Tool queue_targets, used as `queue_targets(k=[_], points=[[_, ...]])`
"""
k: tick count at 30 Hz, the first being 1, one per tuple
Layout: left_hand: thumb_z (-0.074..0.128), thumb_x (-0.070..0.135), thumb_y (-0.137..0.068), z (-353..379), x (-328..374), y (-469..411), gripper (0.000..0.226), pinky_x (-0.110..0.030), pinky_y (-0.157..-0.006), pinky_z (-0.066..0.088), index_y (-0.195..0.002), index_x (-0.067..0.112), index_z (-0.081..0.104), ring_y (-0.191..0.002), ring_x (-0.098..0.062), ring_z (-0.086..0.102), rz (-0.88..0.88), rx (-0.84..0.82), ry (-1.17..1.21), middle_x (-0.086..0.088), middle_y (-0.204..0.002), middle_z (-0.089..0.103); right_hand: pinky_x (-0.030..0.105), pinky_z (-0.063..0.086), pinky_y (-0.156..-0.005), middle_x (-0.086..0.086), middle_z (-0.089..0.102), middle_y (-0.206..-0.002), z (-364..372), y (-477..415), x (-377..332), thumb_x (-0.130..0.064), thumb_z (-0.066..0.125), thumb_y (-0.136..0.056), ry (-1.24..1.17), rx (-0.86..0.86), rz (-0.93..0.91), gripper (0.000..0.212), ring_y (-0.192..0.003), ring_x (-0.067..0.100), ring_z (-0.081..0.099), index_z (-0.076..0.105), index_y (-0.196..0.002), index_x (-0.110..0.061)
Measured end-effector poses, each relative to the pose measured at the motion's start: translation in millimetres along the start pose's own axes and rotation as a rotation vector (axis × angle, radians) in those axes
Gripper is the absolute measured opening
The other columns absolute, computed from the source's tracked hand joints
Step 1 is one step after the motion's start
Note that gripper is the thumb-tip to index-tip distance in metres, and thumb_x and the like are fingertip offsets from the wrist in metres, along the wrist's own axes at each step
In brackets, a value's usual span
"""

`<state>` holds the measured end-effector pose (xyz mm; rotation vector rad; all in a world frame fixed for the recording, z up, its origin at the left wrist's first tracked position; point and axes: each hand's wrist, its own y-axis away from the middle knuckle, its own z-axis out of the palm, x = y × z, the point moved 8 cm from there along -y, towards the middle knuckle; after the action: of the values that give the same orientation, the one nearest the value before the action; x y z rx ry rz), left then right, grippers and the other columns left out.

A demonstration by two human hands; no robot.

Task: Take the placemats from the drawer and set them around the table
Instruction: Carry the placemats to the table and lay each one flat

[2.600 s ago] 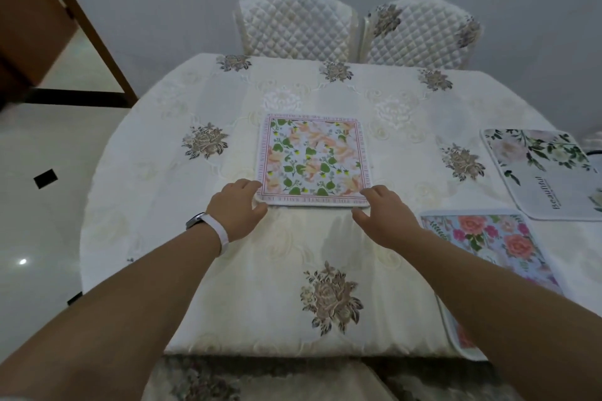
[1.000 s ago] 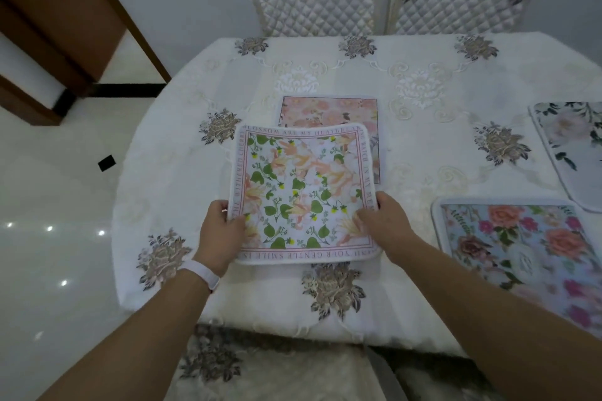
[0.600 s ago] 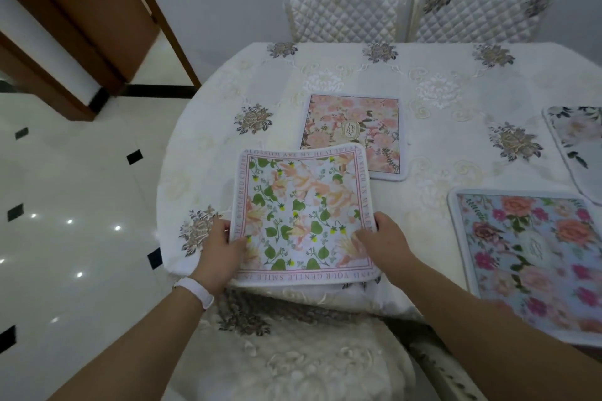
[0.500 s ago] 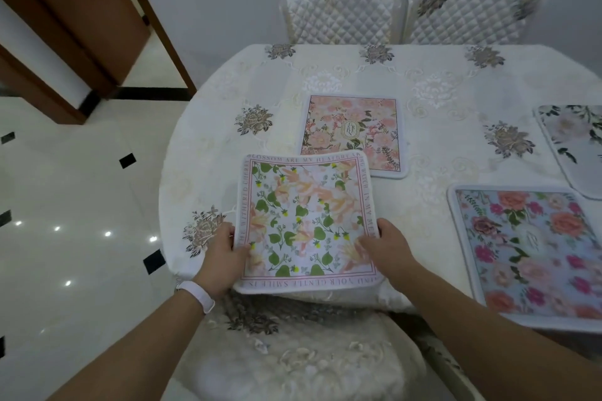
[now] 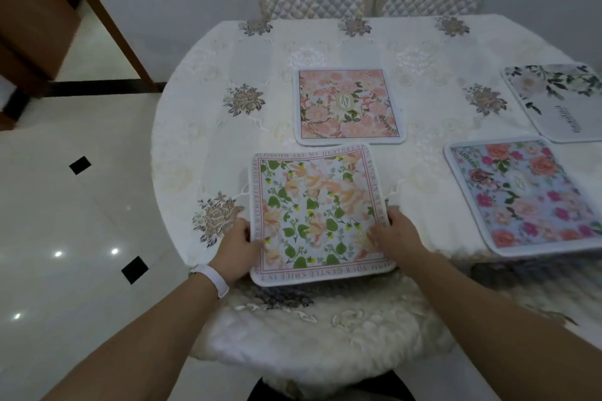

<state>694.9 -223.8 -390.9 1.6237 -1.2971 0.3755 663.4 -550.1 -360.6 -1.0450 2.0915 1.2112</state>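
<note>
Three mats down: pink mat (image 5: 350, 106) far, rose mat (image 5: 527, 197) and white mat (image 5: 560, 101) right. Left hand (image 5: 239, 246) and right hand (image 5: 395, 236) pinch the green mat (image 5: 317, 212) over the near table (image 5: 208, 127) edge, not set yet.

Table (image 5: 423, 52); four placemats (image 5: 348, 106) on it

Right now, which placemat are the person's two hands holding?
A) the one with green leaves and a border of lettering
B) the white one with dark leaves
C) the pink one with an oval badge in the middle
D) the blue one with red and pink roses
A: the left hand and right hand grip the side edges of the green-leaf placemat, at the table's near edge.
</note>
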Motion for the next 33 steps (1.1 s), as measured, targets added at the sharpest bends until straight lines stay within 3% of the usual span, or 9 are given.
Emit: queue_targets(k=[2, 7, 13, 17, 23, 26, 28, 30, 33], points=[[0.060, 0.010, -0.092, 4, -1, -1, 0.013, -0.032, -0.070, 0.053, -0.098, 0.017, 0.050, -0.093, -0.020, 0.064, -0.018, -0.002, 0.011, -0.002, -0.104, 0.064, 0.024, 0.045, -0.057, -0.014, 0.062, -0.084, 0, -3, 1, -0.003, 0.057, -0.082, 0.013, 0.016, 0.001, 0.035, -0.076, 0.008, 0.059, 0.059, -0.108, -0.026], [0.059, 0.009, -0.091, 3, -10, -13, 0.011, -0.044, -0.079, 0.058, -0.099, 0.015, 0.056, -0.094, -0.023, 0.066, -0.038, 0.060, 0.059, -0.003, -0.104, 0.067, 0.022, 0.042, -0.055, -0.005, 0.065, -0.089, 4, -12, 9, -0.003, 0.056, -0.079, -0.008, 0.063, 0.035, 0.033, -0.076, 0.013, 0.059, 0.062, -0.106, -0.022], [0.059, 0.007, -0.092, 3, -11, -16, 0.012, -0.032, -0.069, 0.054, -0.093, 0.019, 0.057, -0.086, -0.018, 0.066, -0.050, 0.137, 0.127, 0.003, -0.094, 0.066, 0.020, 0.038, -0.053, -0.004, 0.063, -0.088, 2, -20, 18, -0.011, 0.051, -0.090, 0.005, 0.112, 0.026, 0.020, -0.073, 0.009, 0.056, 0.062, -0.105, -0.018], [0.063, 0.010, -0.091, 4, -15, -17, 0.010, -0.037, -0.074, 0.057, -0.099, 0.015, 0.059, -0.088, -0.021, 0.068, -0.068, 0.146, 0.137, -0.001, -0.096, 0.069, 0.021, 0.039, -0.054, 0.000, 0.066, -0.098, -5, -28, 23, -0.019, 0.050, -0.094, 0.058, 0.127, 0.017, 0.013, -0.073, 0.007, 0.056, 0.060, -0.101, -0.021], [0.063, 0.015, -0.088, 1, -7, -11, 0.016, -0.033, -0.070, 0.052, -0.101, 0.020, 0.055, -0.086, -0.020, 0.064, 0.006, 0.226, 0.065, 0.002, -0.092, 0.064, 0.033, 0.049, -0.071, 0.004, 0.060, -0.104, -5, -29, 23, -0.024, 0.052, -0.087, 0.305, 0.158, -0.091, 0.024, -0.088, 0.021, 0.058, 0.056, -0.108, -0.014], [0.059, 0.027, -0.085, 0, 8, -9, 0.032, -0.040, -0.092, 0.047, -0.115, 0.016, 0.057, -0.106, -0.026, 0.053, 0.229, 0.290, -0.259, -0.007, -0.114, 0.058, 0.042, 0.044, -0.087, 0.014, 0.052, -0.120, 6, -20, 4, -0.028, 0.052, -0.088, 0.637, 0.199, -0.336, 0.044, -0.107, 0.033, 0.049, 0.050, -0.126, -0.006], [0.057, 0.032, -0.085, 17, 23, -7, 0.047, -0.043, -0.102, 0.039, -0.126, 0.008, 0.055, -0.122, -0.031, 0.046, 0.396, 0.219, -0.452, -0.016, -0.133, 0.051, 0.045, 0.035, -0.104, 0.015, 0.041, -0.139, 28, -17, -1, -0.039, 0.044, -0.091, 0.796, 0.067, -0.436, 0.053, -0.127, 0.035, 0.039, 0.041, -0.137, -0.012], [0.050, 0.045, -0.089, 40, 30, -10, 0.060, -0.052, -0.111, 0.032, -0.137, 0.010, 0.049, -0.138, -0.032, 0.035, 0.490, 0.116, -0.619, -0.016, -0.150, 0.040, 0.048, 0.013, -0.118, 0.014, 0.015, -0.159, 56, -19, 9, -0.052, 0.033, -0.096, 0.925, -0.121, -0.474, 0.065, -0.146, 0.032, 0.011, 0.020, -0.150, -0.018], [0.022, 0.064, -0.092, 62, 20, -29, 0.074, -0.054, -0.119, 0.007, -0.153, 0.021, 0.025, -0.151, -0.022, 0.003, 0.432, 0.026, -0.821, -0.004, -0.163, 0.012, 0.047, -0.008, -0.119, 0.010, -0.018, -0.160, 87, -20, 11, -0.065, 0.015, -0.095, 1.012, -0.234, -0.521, 0.076, -0.146, 0.029, -0.020, -0.005, -0.154, -0.021]])
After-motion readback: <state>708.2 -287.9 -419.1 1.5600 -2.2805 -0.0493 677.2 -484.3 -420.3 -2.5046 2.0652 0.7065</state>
